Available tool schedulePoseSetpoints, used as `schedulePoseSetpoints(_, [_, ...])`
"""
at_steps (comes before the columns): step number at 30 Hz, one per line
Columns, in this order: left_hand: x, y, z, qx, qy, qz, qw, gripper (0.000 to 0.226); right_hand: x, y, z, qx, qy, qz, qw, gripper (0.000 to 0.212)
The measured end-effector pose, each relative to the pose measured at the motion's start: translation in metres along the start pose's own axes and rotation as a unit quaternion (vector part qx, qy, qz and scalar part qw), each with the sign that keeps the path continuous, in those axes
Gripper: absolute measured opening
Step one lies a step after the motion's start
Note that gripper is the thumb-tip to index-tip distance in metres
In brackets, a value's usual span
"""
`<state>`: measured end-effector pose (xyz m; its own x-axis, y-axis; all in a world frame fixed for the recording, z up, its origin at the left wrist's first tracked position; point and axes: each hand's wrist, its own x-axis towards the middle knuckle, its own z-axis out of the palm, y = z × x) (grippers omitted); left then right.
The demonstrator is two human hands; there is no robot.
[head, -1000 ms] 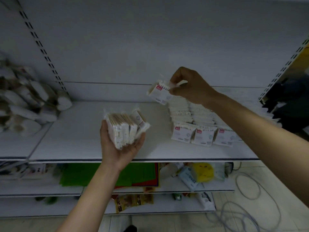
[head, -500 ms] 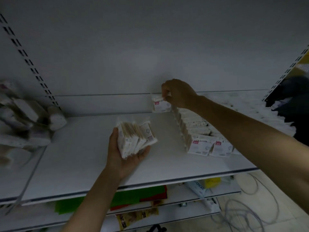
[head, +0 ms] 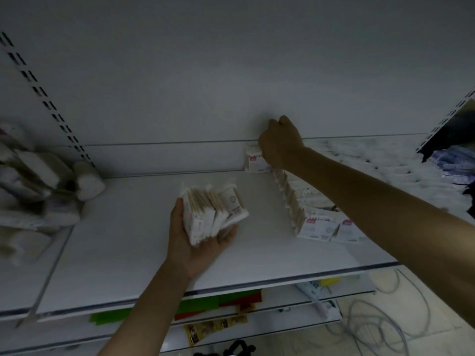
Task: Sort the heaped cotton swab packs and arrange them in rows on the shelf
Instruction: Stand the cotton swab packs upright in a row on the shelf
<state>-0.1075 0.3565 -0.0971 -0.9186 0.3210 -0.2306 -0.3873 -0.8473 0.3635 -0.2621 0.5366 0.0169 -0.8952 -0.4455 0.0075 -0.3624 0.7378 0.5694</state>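
My right hand (head: 281, 143), centre right, fingers pinching one swab pack (head: 254, 163) upright at the shelf (head: 128, 240) back, likely starting a row beside the finished row (head: 295, 199). Left hand (head: 198, 242) grips a spare stack (head: 210, 214) mid-frame, feeding supply.

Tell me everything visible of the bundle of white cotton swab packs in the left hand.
The bundle of white cotton swab packs is several flat packs fanned together, tan sticks showing at their upper edges, the rightmost with a pale printed label. It rests tilted in the left hand, whose fingers curl round it, over the white shelf board.
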Motion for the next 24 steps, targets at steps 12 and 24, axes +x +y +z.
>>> schedulePoseSetpoints(12, [-0.008, -0.027, 0.086, 0.005, -0.086, 0.043, 0.995, 0.078, -0.108, 0.025, -0.033, 0.677, -0.061, -0.003, 0.734, 0.026])
schedulePoseSetpoints(24, [-0.022, -0.088, 0.119, 0.041, 0.050, 0.115, 0.991, 0.080, -0.174, 0.094, -0.016, 0.716, 0.033, 0.029, 0.696, 0.023])
